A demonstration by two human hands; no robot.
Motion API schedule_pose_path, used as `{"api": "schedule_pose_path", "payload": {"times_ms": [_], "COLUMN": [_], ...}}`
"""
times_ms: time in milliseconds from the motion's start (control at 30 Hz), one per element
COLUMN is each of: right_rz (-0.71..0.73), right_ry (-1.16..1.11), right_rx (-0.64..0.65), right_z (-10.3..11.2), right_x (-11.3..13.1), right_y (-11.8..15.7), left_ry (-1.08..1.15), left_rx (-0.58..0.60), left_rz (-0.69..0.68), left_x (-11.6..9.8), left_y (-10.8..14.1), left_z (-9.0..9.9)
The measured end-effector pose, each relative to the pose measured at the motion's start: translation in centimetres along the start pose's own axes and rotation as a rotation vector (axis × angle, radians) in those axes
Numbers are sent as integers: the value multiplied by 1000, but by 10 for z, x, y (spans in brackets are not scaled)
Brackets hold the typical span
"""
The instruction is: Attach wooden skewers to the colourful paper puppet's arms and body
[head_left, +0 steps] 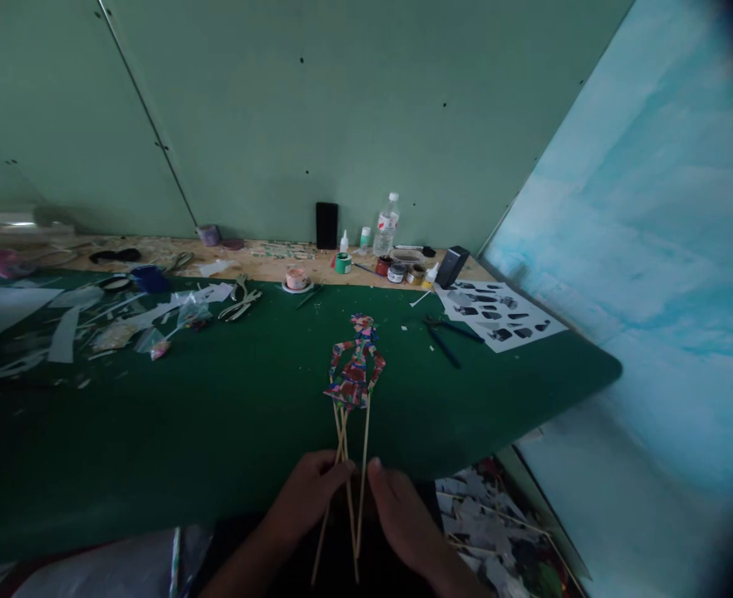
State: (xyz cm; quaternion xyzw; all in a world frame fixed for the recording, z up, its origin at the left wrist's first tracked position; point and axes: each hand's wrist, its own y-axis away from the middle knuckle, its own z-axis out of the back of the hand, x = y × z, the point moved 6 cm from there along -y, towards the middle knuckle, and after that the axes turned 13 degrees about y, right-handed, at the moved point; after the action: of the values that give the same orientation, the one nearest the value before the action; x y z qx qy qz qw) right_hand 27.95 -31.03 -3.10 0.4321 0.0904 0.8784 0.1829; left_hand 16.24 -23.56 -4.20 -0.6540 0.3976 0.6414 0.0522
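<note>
A flat figure puppet (355,370), patterned in red, blue, pink and green, lies or hovers just over the green tabletop; I cannot tell which. It has a skirted body and two bent arms. Several thin wooden sticks (344,432) run from it down toward me. My left hand (307,498) is closed around the sticks on the left side, thumb on top. Beside the right stick (364,465) is my right hand (404,511), fingers stretched up and close together. That stick shows along its length, so contact with my right hand is unclear.
On the green table (217,432) lie blue-handled pliers (450,339), metal pliers (240,301) and a printed sheet (497,314). Paint jars (396,272) and a water bottle (386,228) stand along the back. Paper scraps (64,336) and plastic bags spread left. Cut pieces (497,515) lie below right.
</note>
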Motion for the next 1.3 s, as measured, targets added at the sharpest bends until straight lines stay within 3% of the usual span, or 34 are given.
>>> {"api": "schedule_pose_path", "payload": {"times_ms": [133, 300, 433, 567, 633, 800, 867, 1167, 1300], "right_rz": [132, 112, 118, 169, 108, -146, -178, -76, -9], "right_ry": [41, 29, -12, -47, -193, -963, -1128, -1320, -1353], "right_rx": [-63, -144, -132, -55, -26, 21, 62, 74, 75], "right_z": [20, 20, 14, 10, 10, 13, 15, 27, 37], "right_x": [14, 24, 29, 33, 29, 20, 24, 37, 38], "right_y": [-19, -31, -30, -33, -40, -70, -83, -125, -138], "left_ry": [184, 64, 13, 188, 283, 386, 400, 356, 287], "left_rx": [-4, 1, -25, 25, 30, -39, -23, 35, 31], "left_rz": [61, 16, -51, 36, 80, 116, 152, 213, 178], "left_x": [3, 7, 3, 2, 1, -5, -6, -4, 2], "left_y": [-1, -3, -3, 0, 3, 10, 12, 25, 22], "left_z": [-5, -2, 2, -4, -7, -5, -6, 1, 11]}}
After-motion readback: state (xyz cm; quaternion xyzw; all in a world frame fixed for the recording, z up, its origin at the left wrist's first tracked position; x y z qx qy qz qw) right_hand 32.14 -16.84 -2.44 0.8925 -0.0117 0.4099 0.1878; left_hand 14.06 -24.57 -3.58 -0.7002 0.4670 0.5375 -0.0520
